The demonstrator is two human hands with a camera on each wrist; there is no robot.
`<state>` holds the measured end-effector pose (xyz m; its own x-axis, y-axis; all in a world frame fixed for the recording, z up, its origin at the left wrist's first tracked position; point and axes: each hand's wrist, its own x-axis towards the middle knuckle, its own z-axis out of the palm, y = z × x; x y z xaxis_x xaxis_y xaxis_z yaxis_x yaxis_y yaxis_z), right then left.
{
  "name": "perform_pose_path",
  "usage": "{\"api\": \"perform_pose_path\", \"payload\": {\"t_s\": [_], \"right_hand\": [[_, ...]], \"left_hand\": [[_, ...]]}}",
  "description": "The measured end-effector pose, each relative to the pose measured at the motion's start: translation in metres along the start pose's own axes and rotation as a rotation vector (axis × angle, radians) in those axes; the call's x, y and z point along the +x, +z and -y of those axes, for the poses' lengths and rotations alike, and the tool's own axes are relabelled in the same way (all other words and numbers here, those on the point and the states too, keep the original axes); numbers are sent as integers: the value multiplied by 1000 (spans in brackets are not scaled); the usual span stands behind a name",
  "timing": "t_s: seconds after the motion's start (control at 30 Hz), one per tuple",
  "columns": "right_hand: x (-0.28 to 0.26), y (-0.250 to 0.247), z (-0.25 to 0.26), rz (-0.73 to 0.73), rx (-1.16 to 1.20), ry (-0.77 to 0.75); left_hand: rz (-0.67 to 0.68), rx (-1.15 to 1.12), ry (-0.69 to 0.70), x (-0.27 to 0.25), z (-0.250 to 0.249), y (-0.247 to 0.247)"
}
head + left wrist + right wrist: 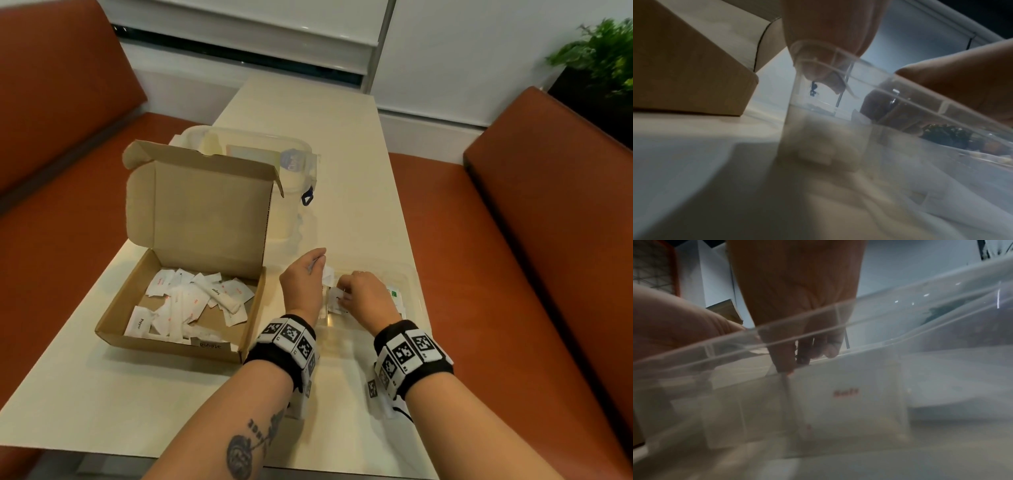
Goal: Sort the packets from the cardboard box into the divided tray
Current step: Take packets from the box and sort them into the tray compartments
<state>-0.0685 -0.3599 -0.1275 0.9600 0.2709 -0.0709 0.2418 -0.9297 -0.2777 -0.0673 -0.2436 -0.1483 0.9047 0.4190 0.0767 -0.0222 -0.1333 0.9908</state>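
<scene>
Both hands over the clear divided tray [412, 284] on the cream desk [342, 144], just right of the open cardboard box [178, 342]. Left hand [303, 284] above the tray's left end, fingers [818, 71] pinched on a small white packet [317, 263]. Right hand [368, 296] dipped inside the tray, fingers [783, 356] clamped on the top edge of an upright white packet marked "Salt" [849, 402]. Heap of white packets [191, 305] lying in the box. Clear lidded container [291, 147] behind the box.
</scene>
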Motion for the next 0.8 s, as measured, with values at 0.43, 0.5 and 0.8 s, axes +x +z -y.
{"api": "perform_pose_path", "payload": {"t_s": [0.43, 0.5, 0.8], "right_hand": [[1, -12, 0, 232, -78, 57], [1, -6, 1, 189, -112, 11], [-4, 3, -10, -39, -25, -13]], "left_hand": [[18, -25, -20, 0, -2, 1], [21, -19, -20, 0, -2, 0], [35, 10, 3, -2, -4, -1]]}}
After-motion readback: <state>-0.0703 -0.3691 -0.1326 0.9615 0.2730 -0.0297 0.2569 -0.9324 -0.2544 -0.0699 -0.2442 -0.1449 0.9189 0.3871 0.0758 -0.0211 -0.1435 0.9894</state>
